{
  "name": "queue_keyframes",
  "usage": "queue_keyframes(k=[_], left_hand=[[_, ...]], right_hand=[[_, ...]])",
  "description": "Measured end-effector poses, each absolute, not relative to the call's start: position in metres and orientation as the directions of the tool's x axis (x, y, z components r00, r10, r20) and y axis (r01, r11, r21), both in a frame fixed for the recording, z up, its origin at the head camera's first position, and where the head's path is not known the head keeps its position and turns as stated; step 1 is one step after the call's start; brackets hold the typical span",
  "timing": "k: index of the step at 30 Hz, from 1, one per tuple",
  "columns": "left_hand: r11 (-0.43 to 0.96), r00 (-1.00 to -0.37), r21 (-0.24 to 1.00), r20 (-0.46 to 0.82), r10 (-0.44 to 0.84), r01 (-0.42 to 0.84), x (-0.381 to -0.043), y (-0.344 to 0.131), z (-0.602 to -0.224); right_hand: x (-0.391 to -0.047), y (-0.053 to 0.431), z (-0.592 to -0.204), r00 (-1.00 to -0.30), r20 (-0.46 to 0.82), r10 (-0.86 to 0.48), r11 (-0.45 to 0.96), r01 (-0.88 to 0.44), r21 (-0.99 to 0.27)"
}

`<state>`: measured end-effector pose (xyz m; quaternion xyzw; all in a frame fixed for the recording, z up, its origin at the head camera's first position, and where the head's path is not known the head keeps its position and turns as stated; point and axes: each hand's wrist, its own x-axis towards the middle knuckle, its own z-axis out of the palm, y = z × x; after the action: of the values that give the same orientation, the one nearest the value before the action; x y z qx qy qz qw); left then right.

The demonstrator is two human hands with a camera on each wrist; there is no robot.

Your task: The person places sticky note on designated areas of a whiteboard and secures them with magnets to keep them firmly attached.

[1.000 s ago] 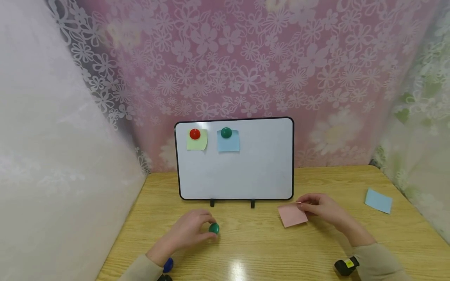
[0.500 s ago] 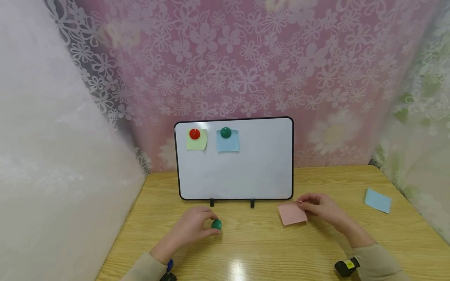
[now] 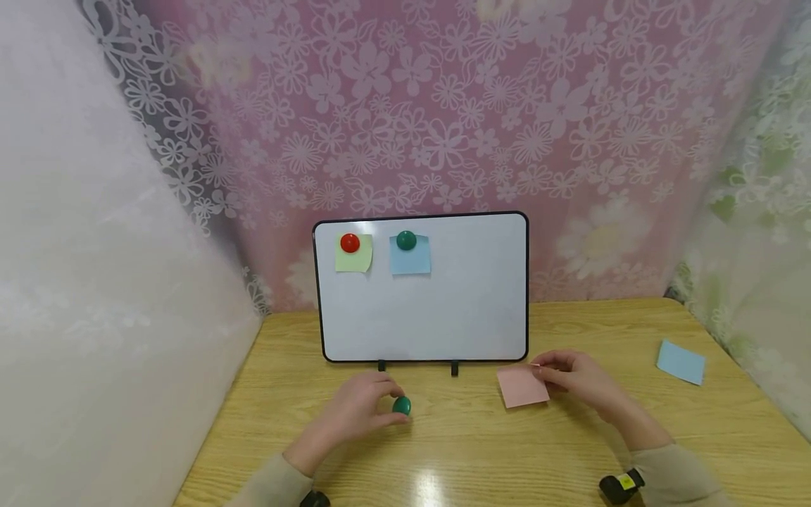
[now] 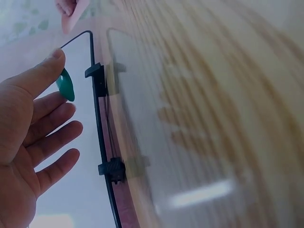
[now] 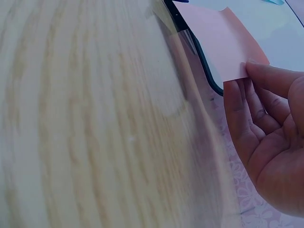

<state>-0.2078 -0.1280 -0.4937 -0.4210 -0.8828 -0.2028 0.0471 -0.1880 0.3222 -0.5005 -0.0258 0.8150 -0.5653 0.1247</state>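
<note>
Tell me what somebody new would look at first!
Probably the pink flowery backdrop behind everything and the whiteboard before it, with a red magnet on a pale green note and a green magnet on a blue note at its upper left. Lower down, the left hand holds a second green magnet, and the right hand holds a pink note near the board's lower right corner.

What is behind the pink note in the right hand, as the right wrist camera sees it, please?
Past the edges of the pink note, the whiteboard and its black frame can be seen. Whatever lies directly behind the note is covered.
</note>
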Motion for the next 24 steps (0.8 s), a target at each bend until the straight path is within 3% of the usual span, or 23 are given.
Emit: queue_keyframes(k=[24], left_hand=[[0.533,-0.610,0.317,0.237,0.756,0.784,-0.209,-0.084,-0.495]], right_hand=[[-0.195,0.306,-0.501,-0.975,-0.148,-0.167,0.340,0.084,-0.937]])
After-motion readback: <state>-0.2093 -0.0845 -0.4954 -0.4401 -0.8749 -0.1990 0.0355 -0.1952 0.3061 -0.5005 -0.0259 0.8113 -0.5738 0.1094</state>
